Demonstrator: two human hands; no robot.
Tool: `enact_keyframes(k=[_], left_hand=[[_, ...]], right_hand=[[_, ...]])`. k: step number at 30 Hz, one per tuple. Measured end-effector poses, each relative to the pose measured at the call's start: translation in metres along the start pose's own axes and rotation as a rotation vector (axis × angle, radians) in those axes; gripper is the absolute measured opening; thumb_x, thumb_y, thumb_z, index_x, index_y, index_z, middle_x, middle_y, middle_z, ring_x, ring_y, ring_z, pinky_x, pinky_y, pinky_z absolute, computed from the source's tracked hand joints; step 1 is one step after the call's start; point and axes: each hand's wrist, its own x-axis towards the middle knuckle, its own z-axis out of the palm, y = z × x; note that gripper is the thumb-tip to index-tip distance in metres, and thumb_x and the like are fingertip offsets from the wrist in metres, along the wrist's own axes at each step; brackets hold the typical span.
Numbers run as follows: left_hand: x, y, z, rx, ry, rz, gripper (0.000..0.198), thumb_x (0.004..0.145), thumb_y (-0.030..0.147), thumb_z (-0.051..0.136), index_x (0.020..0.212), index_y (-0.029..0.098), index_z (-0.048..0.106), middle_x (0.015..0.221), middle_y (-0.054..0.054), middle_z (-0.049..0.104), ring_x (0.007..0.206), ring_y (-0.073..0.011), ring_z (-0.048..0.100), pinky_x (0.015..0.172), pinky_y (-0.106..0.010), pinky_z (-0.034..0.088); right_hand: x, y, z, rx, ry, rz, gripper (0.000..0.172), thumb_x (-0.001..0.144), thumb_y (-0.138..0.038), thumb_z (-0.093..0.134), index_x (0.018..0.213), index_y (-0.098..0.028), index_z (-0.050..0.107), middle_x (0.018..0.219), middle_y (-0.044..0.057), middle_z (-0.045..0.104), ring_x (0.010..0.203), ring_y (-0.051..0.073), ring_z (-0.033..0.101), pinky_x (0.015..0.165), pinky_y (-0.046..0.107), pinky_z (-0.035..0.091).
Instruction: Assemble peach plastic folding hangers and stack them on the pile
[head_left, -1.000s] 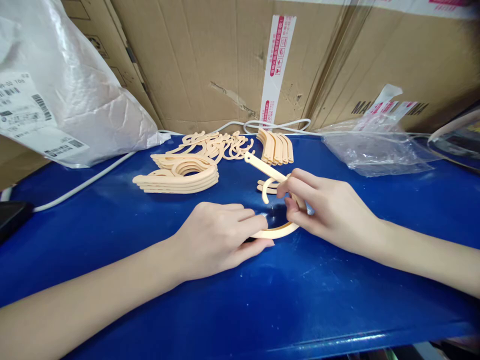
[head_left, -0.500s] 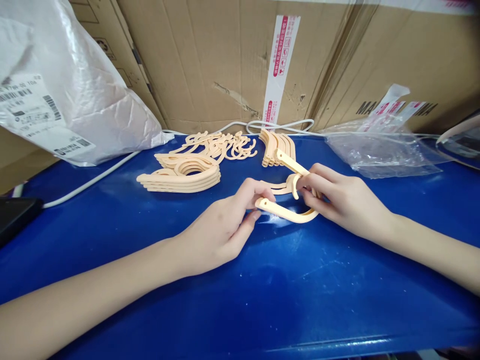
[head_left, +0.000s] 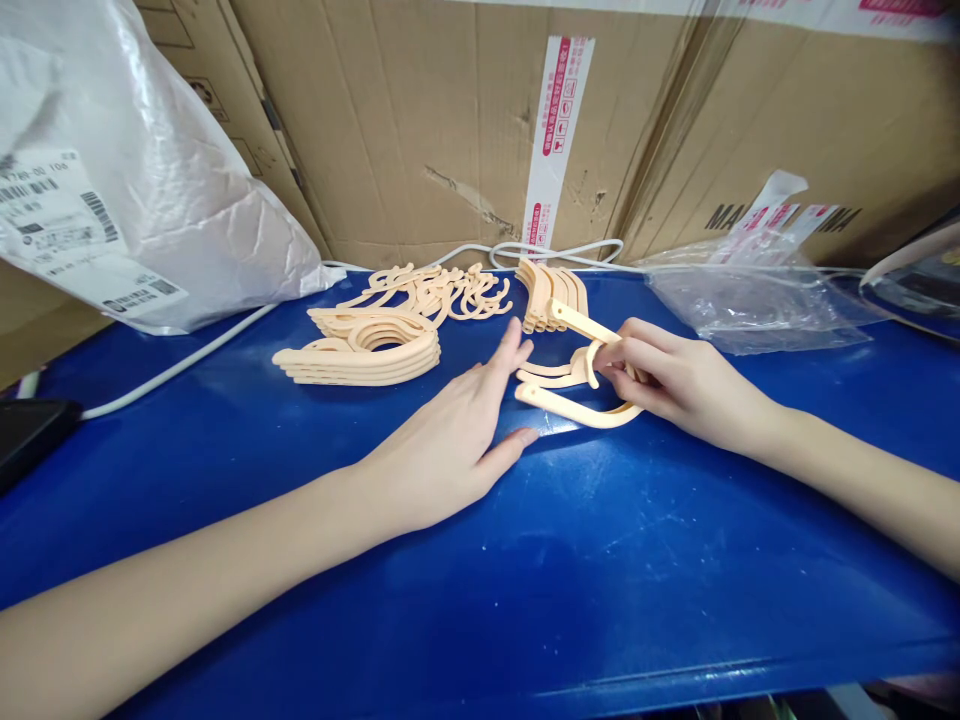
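Observation:
My right hand [head_left: 679, 385] is closed on a beige plastic folding hanger [head_left: 577, 409], its curved arms reaching left from my fingers. The fingers hide part of its joint. My left hand [head_left: 465, 430] is open just left of it, fingers stretched out and thumb apart, holding nothing. Behind the held hanger, more beige curved pieces [head_left: 544, 376] lie on the blue table [head_left: 525, 590]. A neat stack of beige hanger arms [head_left: 367, 365] sits beyond my left hand. Farther back are a loose heap of small hooks [head_left: 465, 292] and a row of curved arms [head_left: 551, 285].
Cardboard boxes [head_left: 420, 120] stand along the back, with a white cable [head_left: 555, 247] at their foot. A silvery mailing bag [head_left: 202, 180] leans at the left, above a black object [head_left: 34, 435]. Clear plastic bags [head_left: 750, 305] lie at the back right.
My left hand has let go of the hanger arm's end and spread its fingers. The right hand keeps its hold, nearly in place. The camera has shifted slightly.

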Motion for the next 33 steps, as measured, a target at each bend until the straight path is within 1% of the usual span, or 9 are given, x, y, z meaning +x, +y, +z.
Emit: enact_keyframes(k=[2,6,8,10,14,20,26,29,33], left_hand=[[0.001,-0.001,0.001,-0.016,-0.015,-0.043,0.08,0.099,0.036,0.042,0.153,0.011,-0.011,0.158,-0.014,0.028,0.144,-0.0201,0.03,0.117,-0.041,0.033],[0.002,-0.001,0.001,0.078,-0.107,0.017,0.066,0.1,0.048,0.038,0.154,0.016,0.016,0.161,-0.009,0.018,0.149,-0.0232,0.015,0.12,-0.047,0.023],[0.003,-0.001,0.0,0.116,-0.135,0.04,0.062,0.1,0.051,0.036,0.152,0.022,0.024,0.162,-0.006,0.016,0.149,-0.0243,0.011,0.12,-0.051,0.02],[0.003,0.0,-0.001,0.134,-0.159,0.043,0.06,0.099,0.054,0.035,0.151,0.025,0.029,0.162,-0.005,0.017,0.149,-0.0251,0.013,0.12,-0.052,0.019],[0.003,0.001,-0.002,0.133,-0.184,0.044,0.059,0.099,0.055,0.035,0.149,0.023,0.033,0.16,-0.007,0.023,0.148,-0.0254,0.018,0.12,-0.053,0.019],[0.003,0.002,-0.001,0.152,-0.139,0.072,0.056,0.099,0.047,0.041,0.148,0.02,0.035,0.157,-0.01,0.03,0.145,-0.027,0.027,0.117,-0.054,0.025],[-0.002,0.003,-0.002,0.246,-0.062,0.083,0.053,0.098,0.043,0.043,0.142,0.013,0.044,0.149,-0.012,0.045,0.137,-0.0305,0.041,0.112,-0.051,0.036],[-0.005,0.005,-0.004,0.341,0.031,0.137,0.041,0.097,0.032,0.045,0.13,0.009,0.057,0.132,-0.014,0.06,0.123,-0.0314,0.055,0.103,-0.048,0.045],[-0.01,0.01,-0.007,0.567,0.15,0.236,0.034,0.098,0.025,0.042,0.107,0.005,0.067,0.103,-0.016,0.071,0.097,-0.0293,0.066,0.08,-0.04,0.054]], right_hand=[[-0.001,0.002,0.0,-0.018,0.0,-0.022,0.009,0.096,-0.017,0.046,0.099,-0.018,0.054,0.089,0.001,0.052,0.063,0.007,0.05,0.058,0.021,0.042],[-0.002,0.003,0.001,-0.087,0.0,-0.013,0.01,0.095,-0.019,0.046,0.101,-0.019,0.055,0.092,0.002,0.055,0.067,0.01,0.053,0.057,0.022,0.043],[-0.002,0.002,0.001,-0.121,0.015,-0.006,0.012,0.095,-0.02,0.047,0.102,-0.019,0.056,0.092,0.003,0.057,0.073,0.013,0.056,0.06,0.024,0.044],[-0.001,0.001,0.002,-0.144,0.034,-0.01,0.013,0.094,-0.02,0.047,0.103,-0.019,0.057,0.092,0.004,0.058,0.081,0.016,0.058,0.064,0.026,0.046],[0.0,0.001,0.002,-0.173,0.05,-0.026,0.017,0.094,-0.02,0.047,0.107,-0.019,0.058,0.096,0.006,0.06,0.086,0.018,0.059,0.068,0.028,0.047],[-0.001,-0.001,0.001,-0.091,-0.004,0.037,0.019,0.095,-0.021,0.047,0.11,-0.021,0.058,0.101,0.007,0.062,0.082,0.017,0.061,0.067,0.028,0.048],[0.0,-0.005,0.003,-0.072,0.032,0.051,0.015,0.095,-0.023,0.047,0.106,-0.022,0.057,0.097,0.007,0.061,0.083,0.019,0.059,0.069,0.032,0.048],[0.001,-0.006,0.002,-0.078,0.028,0.049,0.016,0.095,-0.023,0.048,0.108,-0.021,0.057,0.097,0.007,0.061,0.084,0.019,0.058,0.069,0.032,0.047],[0.002,-0.005,0.001,-0.08,0.011,0.035,0.02,0.094,-0.022,0.049,0.112,-0.02,0.058,0.101,0.008,0.06,0.088,0.02,0.058,0.072,0.033,0.048]])
